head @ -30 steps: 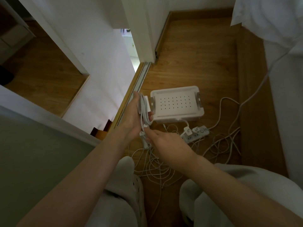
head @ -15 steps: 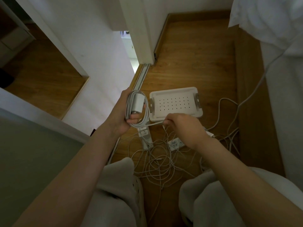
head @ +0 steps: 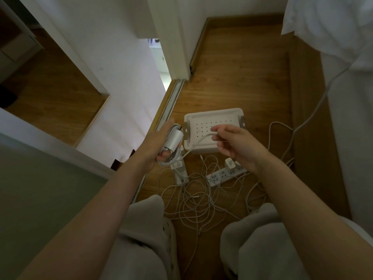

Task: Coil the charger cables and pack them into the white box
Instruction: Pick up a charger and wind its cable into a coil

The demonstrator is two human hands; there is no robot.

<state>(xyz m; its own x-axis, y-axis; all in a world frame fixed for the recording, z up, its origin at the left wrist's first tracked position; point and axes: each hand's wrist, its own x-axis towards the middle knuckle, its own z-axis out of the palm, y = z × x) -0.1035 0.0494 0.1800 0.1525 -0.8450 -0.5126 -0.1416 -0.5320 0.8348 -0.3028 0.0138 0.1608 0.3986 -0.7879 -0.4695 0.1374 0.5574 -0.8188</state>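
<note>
My left hand (head: 161, 142) grips a white charger brick with cable loops wound round it (head: 173, 144), just left of the white box (head: 214, 118). The box stands on the wooden floor with its perforated lid on. My right hand (head: 236, 146) pinches the free end of that same cable (head: 203, 138) and holds it above the box lid. A tangle of loose white cables (head: 197, 199) lies on the floor between my knees.
A white power strip (head: 224, 174) with a plugged-in adapter (head: 230, 164) lies right of the tangle. Another small white charger (head: 179, 172) lies below my left hand. A wall and sliding-door track run on the left, a bed with white sheets (head: 327, 23) on the right.
My right hand has risen from the floor tangle to above the box lid, drawing the cable end up with it. My left hand has kept its grip on the coil.
</note>
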